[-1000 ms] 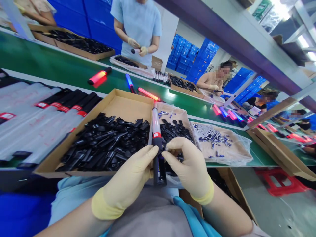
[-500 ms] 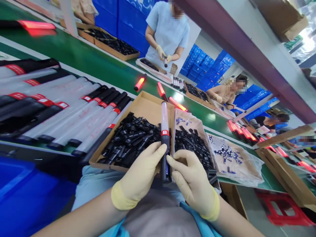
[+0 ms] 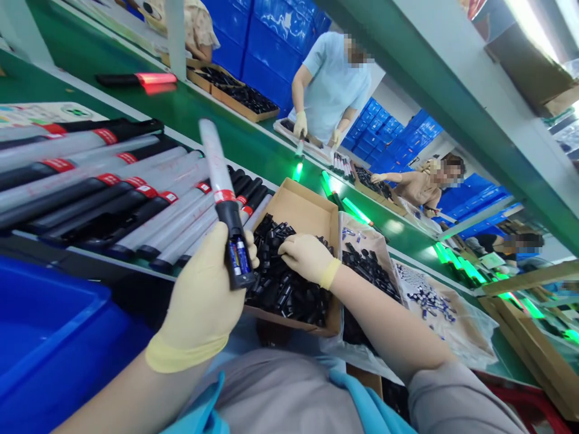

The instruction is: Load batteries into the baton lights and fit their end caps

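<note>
My left hand [image 3: 203,295], in a yellow glove, is closed round the black handle of a light baton [image 3: 221,193]. The baton's white tube points up and away, and batteries show in its open lower end. My right hand [image 3: 305,256], also gloved, reaches into the cardboard box [image 3: 312,211] of small black plastic parts [image 3: 283,283]. Its fingers are curled down among the parts; what they grip is hidden.
A row of finished batons [image 3: 113,181] lies to the left on the bench. A blue bin [image 3: 49,337] sits at lower left. Bags hold black parts [image 3: 368,268] and batteries [image 3: 427,298] to the right. Lit batons [image 3: 156,78] ride the green belt. Other people [image 3: 332,84] work across it.
My left hand has lifted the baton up and to the left. My right hand has let go of it and moved into the box of black parts. Belt batons now glow green.
</note>
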Demonstrator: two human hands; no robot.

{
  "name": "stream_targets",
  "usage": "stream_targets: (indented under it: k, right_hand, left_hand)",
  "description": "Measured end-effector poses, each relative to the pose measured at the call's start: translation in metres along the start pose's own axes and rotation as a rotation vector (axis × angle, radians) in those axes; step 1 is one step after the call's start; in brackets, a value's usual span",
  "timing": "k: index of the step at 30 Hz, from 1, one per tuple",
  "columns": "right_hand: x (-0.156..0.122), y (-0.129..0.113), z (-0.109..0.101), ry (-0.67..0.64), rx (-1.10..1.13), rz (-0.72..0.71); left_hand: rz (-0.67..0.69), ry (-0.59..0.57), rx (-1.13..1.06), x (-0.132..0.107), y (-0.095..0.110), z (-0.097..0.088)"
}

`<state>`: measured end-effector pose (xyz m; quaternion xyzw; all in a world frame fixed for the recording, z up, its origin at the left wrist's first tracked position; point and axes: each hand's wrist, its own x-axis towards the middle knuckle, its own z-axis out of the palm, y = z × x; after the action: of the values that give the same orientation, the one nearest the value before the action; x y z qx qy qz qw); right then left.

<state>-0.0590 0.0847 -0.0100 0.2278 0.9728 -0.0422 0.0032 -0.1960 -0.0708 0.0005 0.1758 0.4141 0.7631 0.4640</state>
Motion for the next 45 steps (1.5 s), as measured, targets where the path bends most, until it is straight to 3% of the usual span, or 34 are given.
stream_targets:
  k: [3, 7, 11, 16, 21, 24, 28, 33, 35, 37, 39, 41, 45]
  right_hand:
    - [-0.022, 0.004, -0.020, 0.077, 0.172, 0.101]
    - [-0.060, -0.005, -0.057, 0.114, 0.809, 0.208]
    - [-0.078, -0.030, -0.071, 0.129, 1.015, 0.161]
    - [-0.083, -0.044, -0.061, 0.273, 0.865, 0.045]
    - [-0.089, -0.043, -0.056, 0.268, 0.745, -0.101]
    - [-0.091, -0.045, -0.051, 0.349, 0.533, -0.184]
    - [-0.095, -0.047, -0.039, 0.510, 0.387, -0.086]
    - [-0.114, -0.045, -0.036, 0.699, 0.338, -0.028]
    - [-0.121, -0.046, -0.037, 0.644, 0.239, -0.157]
    - [-0.123, -0.045, -0.035, 0.485, 0.081, -0.311]
    - [-0.118, -0.043, -0.029, 0.381, -0.087, -0.375]
    - [-0.107, -0.038, -0.021, 0.389, -0.217, -0.368]
    - [-0.073, -0.014, -0.014, 0.449, -0.283, -0.418]
  left_hand:
    - [0.049, -0.045, 0.143, -0.003, -0.012, -0.002]
    - [-0.198, -0.153, 0.006, 0.001, -0.031, 0.010]
    - [-0.251, -0.328, -0.022, -0.002, -0.037, 0.028]
    - [-0.035, -0.423, 0.139, -0.008, -0.048, 0.032]
    - [-0.108, -0.437, 0.084, -0.015, -0.052, 0.035]
    - [-0.075, -0.409, 0.073, -0.019, -0.047, 0.037]
    - [-0.109, -0.332, 0.037, -0.024, -0.046, 0.041]
    - [-0.283, -0.399, -0.048, -0.025, -0.058, 0.046]
    - [-0.300, -0.383, -0.050, -0.024, -0.060, 0.047]
    - [-0.324, -0.323, -0.071, -0.021, -0.060, 0.049]
    - [-0.404, -0.246, -0.095, -0.017, -0.058, 0.053]
    - [-0.422, -0.216, -0.081, -0.010, -0.055, 0.056]
    - [-0.208, -0.252, -0.024, 0.008, -0.050, 0.053]
